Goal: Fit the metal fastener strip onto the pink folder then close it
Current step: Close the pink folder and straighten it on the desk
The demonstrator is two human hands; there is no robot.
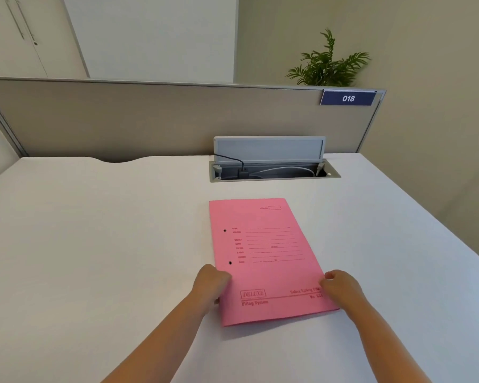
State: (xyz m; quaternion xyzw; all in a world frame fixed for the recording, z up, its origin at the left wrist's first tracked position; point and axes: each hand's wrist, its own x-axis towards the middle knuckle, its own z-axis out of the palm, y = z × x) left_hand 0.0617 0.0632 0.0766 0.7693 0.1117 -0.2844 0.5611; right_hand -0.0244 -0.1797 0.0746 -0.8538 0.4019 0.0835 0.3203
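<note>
Folder (266, 261): closed, flat on desk (94, 230). Left hand (212, 281) fingers curled at spine edge, right hand (339, 286) at opening edge; grip indeterminate. Strip unseen. Cover to be lifted from right fingers.

surface: white desk (94, 244) | on it: closed pink folder (266, 272), flat | recessed cable tray (274, 172), lid up
</note>
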